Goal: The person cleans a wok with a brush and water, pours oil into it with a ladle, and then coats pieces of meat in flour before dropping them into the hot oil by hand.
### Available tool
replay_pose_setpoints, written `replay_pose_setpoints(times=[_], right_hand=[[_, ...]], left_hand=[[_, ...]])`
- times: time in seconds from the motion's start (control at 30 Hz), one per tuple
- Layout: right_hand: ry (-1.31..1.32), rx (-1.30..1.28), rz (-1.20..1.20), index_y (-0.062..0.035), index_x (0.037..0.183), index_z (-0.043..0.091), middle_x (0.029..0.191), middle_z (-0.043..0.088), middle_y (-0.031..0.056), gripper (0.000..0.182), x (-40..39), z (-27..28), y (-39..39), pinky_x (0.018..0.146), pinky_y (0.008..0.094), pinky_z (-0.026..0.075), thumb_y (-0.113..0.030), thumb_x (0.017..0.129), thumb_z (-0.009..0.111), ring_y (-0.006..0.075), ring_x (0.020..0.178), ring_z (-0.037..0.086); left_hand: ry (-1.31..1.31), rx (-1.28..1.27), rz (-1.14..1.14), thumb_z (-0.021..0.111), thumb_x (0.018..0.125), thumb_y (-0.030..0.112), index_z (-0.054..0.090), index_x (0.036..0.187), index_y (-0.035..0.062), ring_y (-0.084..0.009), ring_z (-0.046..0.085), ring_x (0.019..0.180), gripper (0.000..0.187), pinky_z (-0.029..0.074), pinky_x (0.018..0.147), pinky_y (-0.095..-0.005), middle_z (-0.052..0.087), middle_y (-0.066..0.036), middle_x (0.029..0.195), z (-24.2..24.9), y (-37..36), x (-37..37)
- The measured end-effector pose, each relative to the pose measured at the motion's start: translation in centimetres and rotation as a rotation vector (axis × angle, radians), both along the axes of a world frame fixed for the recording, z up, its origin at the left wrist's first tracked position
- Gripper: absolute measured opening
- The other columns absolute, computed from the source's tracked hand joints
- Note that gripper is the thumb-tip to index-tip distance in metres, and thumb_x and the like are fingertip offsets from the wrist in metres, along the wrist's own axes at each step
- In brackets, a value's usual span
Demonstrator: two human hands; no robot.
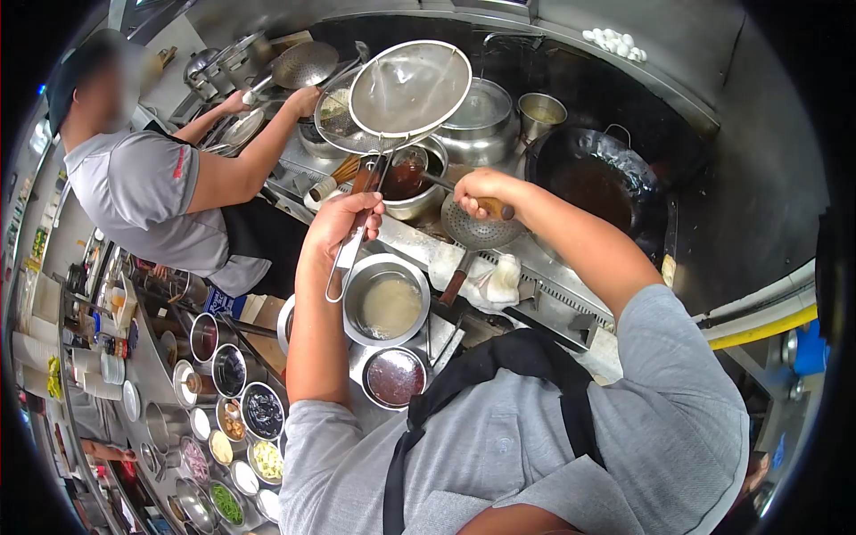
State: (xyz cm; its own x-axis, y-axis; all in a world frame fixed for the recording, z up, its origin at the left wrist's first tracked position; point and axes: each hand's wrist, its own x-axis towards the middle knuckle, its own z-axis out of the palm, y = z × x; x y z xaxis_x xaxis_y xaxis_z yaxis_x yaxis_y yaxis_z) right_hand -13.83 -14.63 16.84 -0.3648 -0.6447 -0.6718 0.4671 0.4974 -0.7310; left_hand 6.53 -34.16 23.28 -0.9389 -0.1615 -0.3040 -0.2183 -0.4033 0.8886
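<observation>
The left grip (349, 217) is wrapped around the handle of a wire strainer (410, 87), whose round mesh is raised over the stove; a second mesh shows partly behind it. The right grip (486, 190) is folded around the wooden handle of a ladle (437, 181), whose head is over or in a pot of dark red-brown liquid (428, 205); which, I can't tell. Just below the right grip lies a perforated skimmer (481, 227), near a white cloth (501, 281). Nearer the body sits a pan of pale, cloudy liquid (390, 308), and a smaller bowl (394, 378) beside it. A dark wok (642, 169) stands to the right. At left, a co-worker (143, 187) holds a perforated scoop (305, 65).
</observation>
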Motion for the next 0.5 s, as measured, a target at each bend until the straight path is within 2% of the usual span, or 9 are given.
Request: replay_pose_setpoints(times=[0.03, 0.1, 0.13, 0.33, 0.5], right_hand=[[0.006, 0.003, 0.003, -0.0041, 0.067, 0.054, 0.057, 0.056, 0.0035, 0.015, -0.4, -0.2, 0.2, 0.04, 0.0259, 0.043, -0.011, 0.081, 0.052, 0.0131, 0.046, 0.056], [-0.398, -0.197, -0.053, -0.0097, 0.065, 0.044, 0.052, 0.041, -0.0073, 0.02, -1.1, -1.0, 0.5, 0.034, 0.0176, 0.035, -0.009, 0.085, 0.049, 0.0021, 0.042, 0.045], [-0.527, -0.229, -0.154, -0.0051, 0.071, 0.045, 0.053, 0.042, -0.0067, 0.014, -0.5, -0.3, 0.9, 0.032, 0.0168, 0.035, -0.009, 0.084, 0.048, 0.0025, 0.04, 0.044], [-0.607, -0.304, -0.221, 0.0013, 0.084, 0.044, 0.055, 0.041, -0.0057, 0.009, 1.4, 2.3, 3.9, 0.03, 0.0156, 0.032, -0.007, 0.085, 0.045, 0.0013, 0.038, 0.041], [-0.602, -0.329, -0.225, 0.0022, 0.087, 0.044, 0.055, 0.04, -0.006, 0.009, 2.4, 3.8, 5.8, 0.03, 0.0159, 0.031, -0.007, 0.086, 0.044, 0.001, 0.038, 0.039]], left_hand=[[-0.007, 0.011, -0.019, 0.056, 0.086, 0.008, 0.054, 0.084, -0.0007, -0.01, 0.05, 0.05, 0.009, 0.042, 0.042, -0.0223, 0.057, -0.006, 0.071, -0.1, -0.2, 0.2], [-0.004, 0.0, -0.01, 0.058, 0.086, 0.01, 0.055, 0.08, 0.0001, -0.0099, 0.05, 0.05, 0.012, 0.042, 0.042, -0.0218, 0.056, -0.005, 0.069, -0.3, -0.2, 0.4], [-0.011, -0.029, 0.008, 0.058, 0.085, 0.009, 0.056, 0.078, -0.0011, -0.0107, 0.051, 0.048, 0.013, 0.044, 0.043, -0.0225, 0.056, -0.006, 0.066, -0.1, -0.1, 0.5], [-0.027, -0.044, 0.04, 0.058, 0.084, 0.007, 0.056, 0.079, -0.0031, -0.0111, 0.053, 0.049, 0.011, 0.046, 0.043, -0.0232, 0.057, -0.006, 0.066, -0.9, -0.2, 0.3], [-0.033, -0.013, 0.085, 0.058, 0.084, 0.005, 0.056, 0.082, -0.0034, -0.011, 0.053, 0.05, 0.009, 0.047, 0.043, -0.0238, 0.058, -0.007, 0.069, -1.4, -0.3, -0.1]])
